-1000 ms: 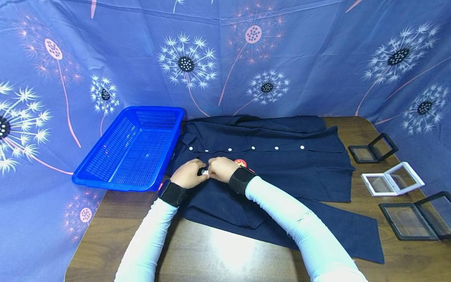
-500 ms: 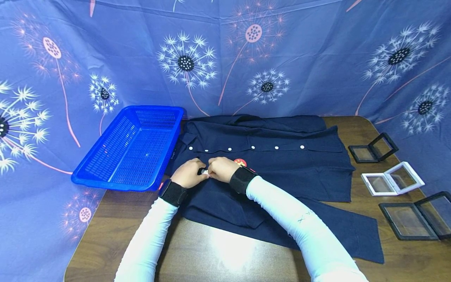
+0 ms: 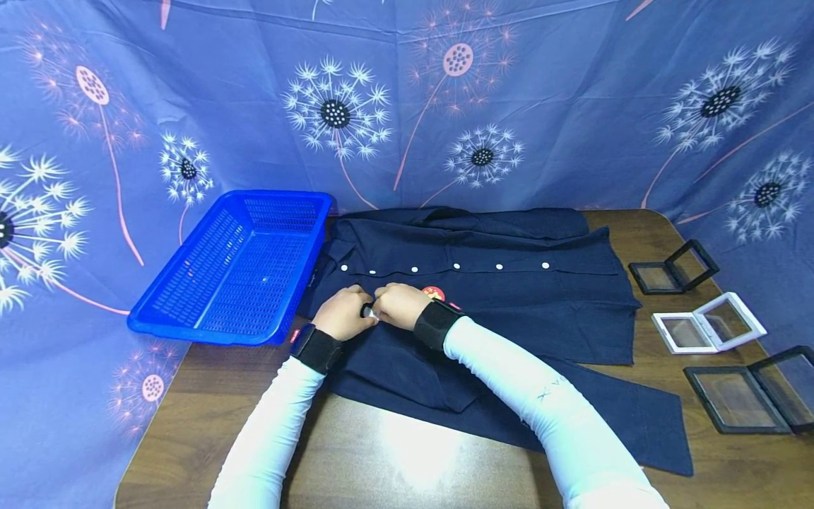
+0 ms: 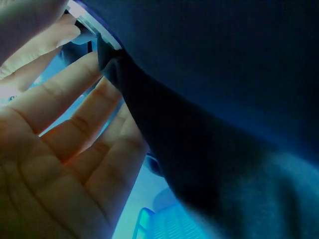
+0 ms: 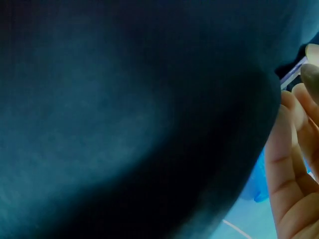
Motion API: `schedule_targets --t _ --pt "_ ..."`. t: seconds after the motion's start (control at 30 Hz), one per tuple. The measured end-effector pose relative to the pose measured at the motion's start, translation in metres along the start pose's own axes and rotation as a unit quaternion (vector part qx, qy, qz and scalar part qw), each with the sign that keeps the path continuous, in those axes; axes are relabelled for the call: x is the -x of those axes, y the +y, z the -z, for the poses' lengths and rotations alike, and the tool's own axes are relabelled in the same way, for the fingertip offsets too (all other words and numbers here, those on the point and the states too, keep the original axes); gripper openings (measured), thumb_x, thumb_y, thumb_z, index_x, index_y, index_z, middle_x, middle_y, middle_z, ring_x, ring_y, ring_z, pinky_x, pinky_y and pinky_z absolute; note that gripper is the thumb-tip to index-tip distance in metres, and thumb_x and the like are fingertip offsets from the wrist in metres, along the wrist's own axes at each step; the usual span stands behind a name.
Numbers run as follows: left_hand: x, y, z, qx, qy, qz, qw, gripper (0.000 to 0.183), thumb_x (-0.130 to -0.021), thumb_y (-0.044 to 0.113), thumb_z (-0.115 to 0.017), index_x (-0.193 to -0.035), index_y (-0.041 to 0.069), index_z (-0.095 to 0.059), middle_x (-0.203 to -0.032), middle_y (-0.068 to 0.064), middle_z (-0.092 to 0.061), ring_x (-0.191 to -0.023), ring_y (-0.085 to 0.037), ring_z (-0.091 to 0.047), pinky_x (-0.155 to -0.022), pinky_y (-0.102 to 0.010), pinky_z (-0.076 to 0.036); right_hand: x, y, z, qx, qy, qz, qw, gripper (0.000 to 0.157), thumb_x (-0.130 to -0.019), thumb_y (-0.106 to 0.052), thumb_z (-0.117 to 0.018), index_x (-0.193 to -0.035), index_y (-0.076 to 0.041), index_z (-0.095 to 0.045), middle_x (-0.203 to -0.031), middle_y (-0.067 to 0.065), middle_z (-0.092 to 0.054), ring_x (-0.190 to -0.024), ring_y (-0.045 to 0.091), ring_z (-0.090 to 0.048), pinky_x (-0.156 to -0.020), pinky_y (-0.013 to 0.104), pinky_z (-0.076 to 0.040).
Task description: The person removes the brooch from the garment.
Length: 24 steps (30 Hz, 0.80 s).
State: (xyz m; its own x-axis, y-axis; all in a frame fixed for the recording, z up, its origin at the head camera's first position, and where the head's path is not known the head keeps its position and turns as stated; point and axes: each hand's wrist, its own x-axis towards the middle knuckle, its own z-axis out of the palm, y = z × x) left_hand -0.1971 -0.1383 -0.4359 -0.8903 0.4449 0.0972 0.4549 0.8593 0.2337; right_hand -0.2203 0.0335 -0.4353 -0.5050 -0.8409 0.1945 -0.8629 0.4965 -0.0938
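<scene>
A navy shirt (image 3: pixel 528 311) with a row of white buttons lies spread on the table. On its near front part, my left hand (image 3: pixel 343 314) and right hand (image 3: pixel 400 305) meet at the fingertips. Between them shows a small, pale, shiny piece (image 3: pixel 373 315); its kind is mostly hidden. The left wrist view has its thin pale edge (image 4: pixel 94 25) against a raised fold of cloth, with left fingers (image 4: pixel 75 124) behind the fold. In the right wrist view, right fingertips pinch at the same edge (image 5: pixel 293 72). A red round badge (image 3: pixel 434 292) sits beside my right wrist.
A blue plastic basket (image 3: pixel 210 336) stands left of the shirt. Along the right edge of the wooden table (image 3: pixel 210 417) stand a small black frame (image 3: pixel 661 278), a white frame (image 3: pixel 687 334) and a larger black frame (image 3: pixel 738 399), each opened out. A patterned cloth (image 3: pixel 407 127) hangs behind.
The left wrist has turned and shifted slightly right, and the pale piece between the hands has tilted a little. The right hand has barely moved; the shirt lies as before.
</scene>
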Motion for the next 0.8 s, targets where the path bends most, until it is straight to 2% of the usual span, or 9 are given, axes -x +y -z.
schedule_targets --t 0.17,0.57,0.8 --pt "0.0002 0.0005 -0.0004 0.004 0.004 0.007 1.0000 0.035 -0.075 0.023 -0.082 -0.103 0.004 -0.074 -0.099 -0.010 -0.068 -0.092 -0.029 -0.067 -0.083 -0.042 -0.054 -0.0014 -0.0008 -0.0042 0.025 -0.007 0.002 1.000 0.005 -0.084 -0.015 -0.072 -0.084 -0.016 -0.077 -0.086 0.002 -0.068 -0.080 0.023 -0.066 -0.075 0.037 -0.052" --pt "0.0004 0.0013 -0.0010 0.005 0.000 0.006 1.0000 0.028 -0.076 0.022 -0.082 -0.097 0.005 -0.073 -0.091 -0.008 -0.063 -0.082 -0.024 -0.064 -0.078 -0.041 -0.054 -0.0007 -0.0036 -0.0085 0.068 -0.009 -0.019 0.997 0.008 -0.086 -0.020 -0.069 -0.081 -0.017 -0.075 -0.085 0.000 -0.066 -0.076 0.021 -0.063 -0.066 0.035 -0.053" --pt "0.0015 0.0002 -0.0007 0.014 0.008 0.001 0.9999 0.023 -0.075 0.020 -0.082 -0.089 0.005 -0.071 -0.084 -0.007 -0.060 -0.075 -0.024 -0.061 -0.073 -0.042 -0.052 -0.0015 -0.0064 -0.0073 0.084 -0.017 -0.024 0.996 0.009 -0.087 -0.022 -0.068 -0.086 -0.018 -0.076 -0.087 -0.001 -0.067 -0.077 0.021 -0.063 -0.066 0.035 -0.053"
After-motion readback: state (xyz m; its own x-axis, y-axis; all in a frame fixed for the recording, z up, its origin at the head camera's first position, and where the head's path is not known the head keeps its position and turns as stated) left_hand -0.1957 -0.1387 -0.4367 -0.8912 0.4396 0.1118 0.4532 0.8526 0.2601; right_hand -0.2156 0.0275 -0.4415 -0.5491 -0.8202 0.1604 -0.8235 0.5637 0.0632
